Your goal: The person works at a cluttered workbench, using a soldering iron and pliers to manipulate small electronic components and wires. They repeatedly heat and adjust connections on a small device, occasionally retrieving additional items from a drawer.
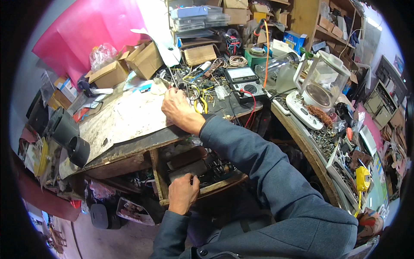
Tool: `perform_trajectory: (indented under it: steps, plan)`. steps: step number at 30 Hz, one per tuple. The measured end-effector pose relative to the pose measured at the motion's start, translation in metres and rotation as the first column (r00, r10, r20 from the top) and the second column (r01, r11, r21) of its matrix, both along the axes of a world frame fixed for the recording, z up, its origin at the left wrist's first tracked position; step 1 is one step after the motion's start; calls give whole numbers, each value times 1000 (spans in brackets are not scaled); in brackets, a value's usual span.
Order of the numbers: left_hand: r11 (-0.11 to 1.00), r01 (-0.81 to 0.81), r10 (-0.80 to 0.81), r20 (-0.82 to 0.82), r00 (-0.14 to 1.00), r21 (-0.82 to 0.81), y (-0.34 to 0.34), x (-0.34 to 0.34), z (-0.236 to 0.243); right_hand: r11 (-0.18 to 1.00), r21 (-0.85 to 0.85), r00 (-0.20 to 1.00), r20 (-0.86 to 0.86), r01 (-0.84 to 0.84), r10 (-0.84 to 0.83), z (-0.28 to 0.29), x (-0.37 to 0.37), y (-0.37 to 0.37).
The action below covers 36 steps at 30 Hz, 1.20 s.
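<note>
My right hand [181, 112] reaches over the workbench, its fingers curled together at the edge of a pile of small tools. What its fingertips hold, if anything, I cannot make out. Just right of it lie yellow-handled pliers [201, 105]. My left hand [183, 193] is closed over the front of an open wooden drawer [211, 188]. A small dark bit shows by its thumb, too little to name. Inside the drawer are a brown block-like item [186, 158] and a jumble of dark parts.
A stained pale sheet [133, 112] covers the bench's left part. A multimeter [248, 86] with a red lead stands right of the tools. Cardboard boxes [145, 59] stand behind. A clear jug-like appliance [325, 82] and a yellow tape measure [362, 178] occupy the right-hand bench.
</note>
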<state>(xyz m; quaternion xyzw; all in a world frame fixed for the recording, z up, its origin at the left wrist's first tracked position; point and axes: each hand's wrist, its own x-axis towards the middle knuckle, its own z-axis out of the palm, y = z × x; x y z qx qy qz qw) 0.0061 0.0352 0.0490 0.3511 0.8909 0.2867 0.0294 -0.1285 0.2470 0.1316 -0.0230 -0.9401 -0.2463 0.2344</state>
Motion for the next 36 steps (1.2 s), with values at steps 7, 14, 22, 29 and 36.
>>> perform_trajectory:
  steps: [7, 14, 22, 29, 36]
  plan:
    - [1000, -16, 16, 8, 1000, 8, 0, 1, 1, 978, 174, 991, 54, 115, -126, -4, -9, -26]
    - [1000, -1, 1, 7, 1000, -10, 2, 0, 3, 995, 4, 993, 59, 101, -101, -1, -14, -15]
    - [999, -3, 4, 26, 1000, -33, 2, -2, 0, 941, -324, 991, 60, -96, 122, 8, -9, -1]
    - [999, 2, -1, 9, 1000, -46, -3, -5, -6, 855, -464, 965, -1, -234, 264, 13, 21, -1]
    - [1000, -8, 9, 9, 1000, -27, -2, -4, -3, 756, -645, 931, 197, -112, 307, 40, 33, 13]
